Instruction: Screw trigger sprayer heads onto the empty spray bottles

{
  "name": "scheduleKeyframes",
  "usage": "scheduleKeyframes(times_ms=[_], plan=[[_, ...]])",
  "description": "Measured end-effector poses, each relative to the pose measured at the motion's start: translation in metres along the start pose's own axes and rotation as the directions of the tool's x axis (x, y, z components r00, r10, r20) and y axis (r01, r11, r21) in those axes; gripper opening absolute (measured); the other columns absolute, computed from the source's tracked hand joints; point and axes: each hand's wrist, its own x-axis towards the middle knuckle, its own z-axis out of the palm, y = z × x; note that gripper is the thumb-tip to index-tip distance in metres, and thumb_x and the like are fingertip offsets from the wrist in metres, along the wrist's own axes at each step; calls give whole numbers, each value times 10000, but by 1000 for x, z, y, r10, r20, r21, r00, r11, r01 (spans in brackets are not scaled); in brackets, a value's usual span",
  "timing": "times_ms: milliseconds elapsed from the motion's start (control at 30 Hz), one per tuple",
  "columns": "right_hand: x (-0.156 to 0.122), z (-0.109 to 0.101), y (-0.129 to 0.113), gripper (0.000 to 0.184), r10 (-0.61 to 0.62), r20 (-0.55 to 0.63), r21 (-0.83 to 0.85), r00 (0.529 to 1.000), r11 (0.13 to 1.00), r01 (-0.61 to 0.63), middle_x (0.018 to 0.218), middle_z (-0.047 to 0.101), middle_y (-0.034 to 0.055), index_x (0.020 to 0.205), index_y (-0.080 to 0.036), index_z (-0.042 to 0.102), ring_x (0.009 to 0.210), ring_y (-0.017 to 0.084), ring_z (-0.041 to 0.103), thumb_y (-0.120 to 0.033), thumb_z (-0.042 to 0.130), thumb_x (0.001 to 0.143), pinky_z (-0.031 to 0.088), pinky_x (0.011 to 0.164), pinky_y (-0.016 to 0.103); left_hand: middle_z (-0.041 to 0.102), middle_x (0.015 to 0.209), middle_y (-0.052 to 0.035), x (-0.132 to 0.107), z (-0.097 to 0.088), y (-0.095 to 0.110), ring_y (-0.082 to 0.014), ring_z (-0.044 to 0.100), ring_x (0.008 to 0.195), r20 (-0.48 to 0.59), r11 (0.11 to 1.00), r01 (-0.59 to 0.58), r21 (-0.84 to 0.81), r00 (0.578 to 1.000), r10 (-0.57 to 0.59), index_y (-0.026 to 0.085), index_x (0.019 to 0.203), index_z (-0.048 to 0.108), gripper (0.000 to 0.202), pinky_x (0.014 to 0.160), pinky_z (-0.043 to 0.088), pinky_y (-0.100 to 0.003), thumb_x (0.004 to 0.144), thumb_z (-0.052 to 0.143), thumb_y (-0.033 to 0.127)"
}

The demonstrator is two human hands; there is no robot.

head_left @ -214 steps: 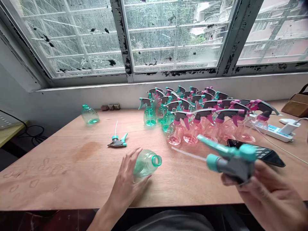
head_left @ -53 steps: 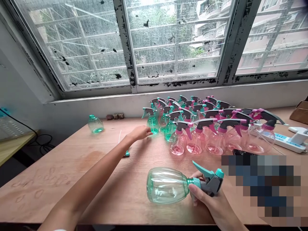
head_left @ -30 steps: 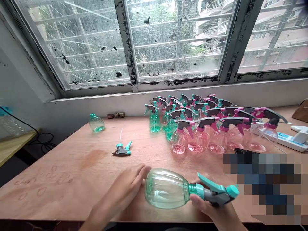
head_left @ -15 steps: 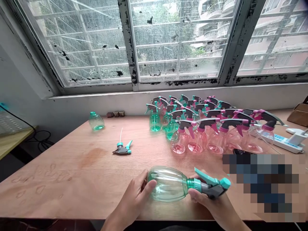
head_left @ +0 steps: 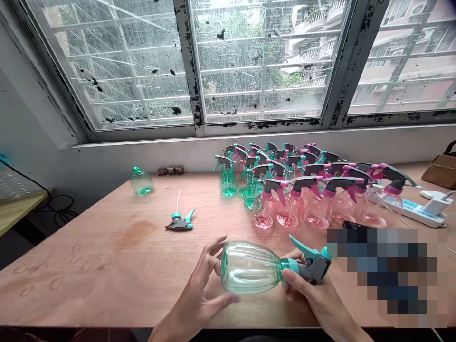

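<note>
A clear green spray bottle (head_left: 251, 267) lies sideways above the table's front part, its base to the left and its grey and teal trigger head (head_left: 313, 263) to the right. My right hand (head_left: 313, 292) grips it at the neck collar, thumb on the near side. Around the base, my left hand (head_left: 201, 289) is spread, thumb apart from the bottle; whether its fingertips touch the base I cannot tell. Farther left, a loose spray head (head_left: 181, 222) with a thin tube pointing up rests on the table. A green bottle without a head (head_left: 141, 181) stands at the back left.
Several assembled spray bottles (head_left: 290, 209), pink and green, stand grouped at the back right of the wooden table (head_left: 107, 270). Behind them are a power strip (head_left: 423, 211) and a brown bag (head_left: 441, 168). Small dark blocks (head_left: 171, 170) sit by the wall. A blurred patch covers the right front.
My left thumb has come off the bottle's base and the fingers have spread. The bottle has risen slightly, and its trigger head has turned a little in my right hand.
</note>
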Motion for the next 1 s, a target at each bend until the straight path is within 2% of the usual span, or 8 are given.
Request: scheduleKeyframes(times_ms=[133,233,333,433,600,733,800,1000], plan=[[-1,1,-2,358,-8,-13,6,1000,1000,8,596,706,-11,920,-191,642,501,150,619,-464,844,806,495,518,254,307,1632,-88,1,0,4,-333,293,1528,6,999,18,31,1000,-18,245,896,470,362,1241,264,-553,830,821,303],[-3,2,-3,354,-20,-24,4,1000,1000,20,586,703,-11,915,-194,666,513,165,623,-468,853,792,505,516,272,243,1652,-100,0,-2,5,-377,237,1541,47,996,93,1,995,-93,263,1073,513,520,1234,289,-553,742,883,417],[-5,3,-3,377,-20,-29,-10,999,1000,20,592,709,-7,947,-191,703,529,170,627,-473,874,765,507,515,273,319,1602,-117,-3,-1,0,-364,356,1490,70,973,161,-164,986,-151,295,1210,434,599,1165,425,-492,801,796,538],[-4,3,-3,384,-18,-23,-21,1000,1000,17,599,706,-5,961,-186,709,536,163,625,-479,869,770,506,524,267,407,1548,-101,-5,1,-7,-309,448,1437,72,957,195,-215,980,-183,345,1318,343,589,1145,458,-449,894,729,480],[-1,2,-5,342,-17,-22,-61,1000,998,15,566,670,-16,914,-187,663,506,142,593,-472,828,821,482,519,250,237,1668,-32,-2,3,-8,-291,271,1541,20,998,51,-36,999,-50,495,1536,117,956,1246,337,-467,871,788,351],[0,3,-5,360,-8,-20,-36,1000,999,7,545,655,-19,912,-187,662,492,141,580,-487,833,808,474,503,242,174,1704,26,-1,0,-1,-283,137,1588,49,983,46,175,997,-55,537,1567,116,908,1300,190,-493,918,726,359],[-1,2,-4,368,-8,-23,-31,1000,999,7,552,667,-15,908,-191,669,497,152,590,-494,843,792,485,505,252,141,1719,38,-2,-2,0,-286,74,1599,65,977,56,207,995,-71,535,1575,94,923,1305,142,-501,916,722,386],[-1,2,-3,352,-21,-11,-36,1000,999,21,574,667,-15,913,-194,659,521,166,595,-482,833,808,501,512,273,231,1706,33,-4,-2,-5,-290,194,1579,69,991,72,116,994,-80,519,1577,152,841,1295,204,-475,938,689,408]])
